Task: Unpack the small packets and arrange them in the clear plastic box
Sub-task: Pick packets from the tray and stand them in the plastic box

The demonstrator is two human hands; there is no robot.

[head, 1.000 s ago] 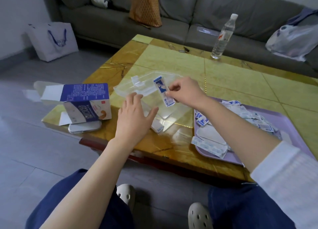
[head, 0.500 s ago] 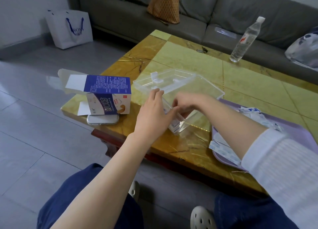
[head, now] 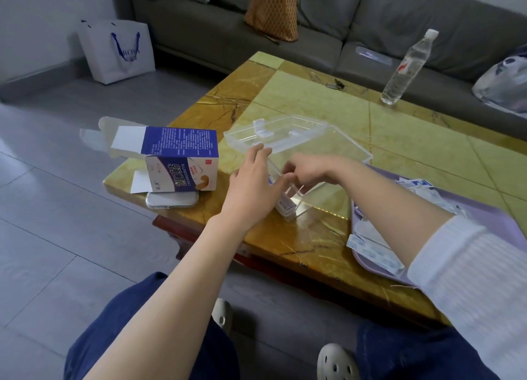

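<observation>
We lay our left hand (head: 251, 185) against the near left wall of the clear plastic box (head: 353, 148), its grip spread, the fingers straight and close together and the thumb pointing toward the other hand. Our right hand (head: 309, 171) reaches down over the rim into the box with its fingers curled. We cannot tell whether that grip pinches a packet or is pressed together on nothing, because the fingertips are hidden behind the left thumb and the box wall. A few small packets (head: 285, 207), white with blue print, stand on edge in the near left corner of the box and show through the clear wall just below both hands. The box sits on the yellow marbled worktop (head: 313, 103), and its clear lid (head: 271, 131) lies at its far left side, touching it. To the right, just beside the box, a lilac tray (head: 490, 222) carries a loose heap of more packets (head: 373, 255) spread along its near and far parts. To the left of the box an opened blue and white carton (head: 179, 162) rests on a phone (head: 172, 200) at the worktop's corner. A water bottle (head: 405, 68) stands upright at the far edge, well apart from the box, with a grey sofa (head: 370, 23) behind it.
</observation>
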